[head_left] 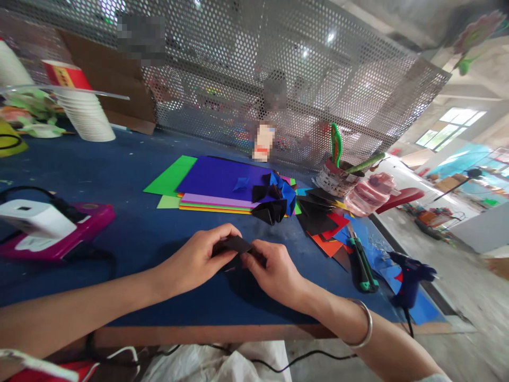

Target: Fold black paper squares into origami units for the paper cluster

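A small piece of black paper (pixel 237 243) is pinched between my two hands, just above the blue tabletop near its front edge. My left hand (pixel 207 252) grips its left side between thumb and fingers. On the right side, my right hand (pixel 276 268) holds it with thumb and bent fingers. Part of the paper is hidden by the fingers. Beyond my hands lie folded black and blue paper pieces (pixel 274 209), beside a stack of coloured sheets topped by a dark blue sheet (pixel 220 178).
To the right lie black and red paper pieces (pixel 318 215), a green-handled cutter (pixel 362 262) and a blue glue gun (pixel 413 276). A pink bottle (pixel 369 193) stands behind them. At left are a purple power strip (pixel 93 215) and stacked paper cups (pixel 85 114). A perforated metal panel (pixel 222 69) rises behind.
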{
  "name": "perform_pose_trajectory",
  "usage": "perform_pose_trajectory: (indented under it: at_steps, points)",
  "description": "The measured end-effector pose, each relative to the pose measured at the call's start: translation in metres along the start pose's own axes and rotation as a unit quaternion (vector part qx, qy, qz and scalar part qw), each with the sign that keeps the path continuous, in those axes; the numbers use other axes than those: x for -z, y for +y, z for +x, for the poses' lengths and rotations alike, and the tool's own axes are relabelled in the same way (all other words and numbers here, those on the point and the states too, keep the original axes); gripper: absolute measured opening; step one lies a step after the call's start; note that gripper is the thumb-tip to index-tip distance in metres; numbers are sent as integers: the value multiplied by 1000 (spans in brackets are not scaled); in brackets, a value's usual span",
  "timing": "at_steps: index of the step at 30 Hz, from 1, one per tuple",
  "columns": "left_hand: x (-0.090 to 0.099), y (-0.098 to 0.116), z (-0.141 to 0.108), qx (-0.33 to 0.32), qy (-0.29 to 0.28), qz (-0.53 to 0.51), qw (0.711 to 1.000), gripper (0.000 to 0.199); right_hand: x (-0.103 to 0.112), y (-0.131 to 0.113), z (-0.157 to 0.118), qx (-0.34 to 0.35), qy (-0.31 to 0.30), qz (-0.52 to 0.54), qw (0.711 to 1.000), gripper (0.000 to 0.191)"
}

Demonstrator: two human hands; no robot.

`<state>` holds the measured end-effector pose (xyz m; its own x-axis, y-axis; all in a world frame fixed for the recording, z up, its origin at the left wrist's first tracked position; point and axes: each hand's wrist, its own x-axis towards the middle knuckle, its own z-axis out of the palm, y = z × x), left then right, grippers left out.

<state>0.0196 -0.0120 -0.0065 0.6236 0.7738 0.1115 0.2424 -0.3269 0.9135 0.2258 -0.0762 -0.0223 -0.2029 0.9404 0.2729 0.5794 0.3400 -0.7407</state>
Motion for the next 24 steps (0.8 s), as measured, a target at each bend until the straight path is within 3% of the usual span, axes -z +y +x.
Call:
perform_pose_trajectory:
  at_steps: [5,10,17,24]
  points:
    - [-3,-4,3,78,-70,-78,991,45,2,-4,3,-81,-3,62,995,28]
    - [-3,-2,2,61,-49,-34,996,44,2,-5,4,-87,5,43,995,34]
    - [-2,-7,0,39,-38,10,998,37,2,-5,5,-37,14,11,999,35]
    - [1,-4,4,76,-42,-45,995,43,4,-4,4,-53,4,19,998,30]
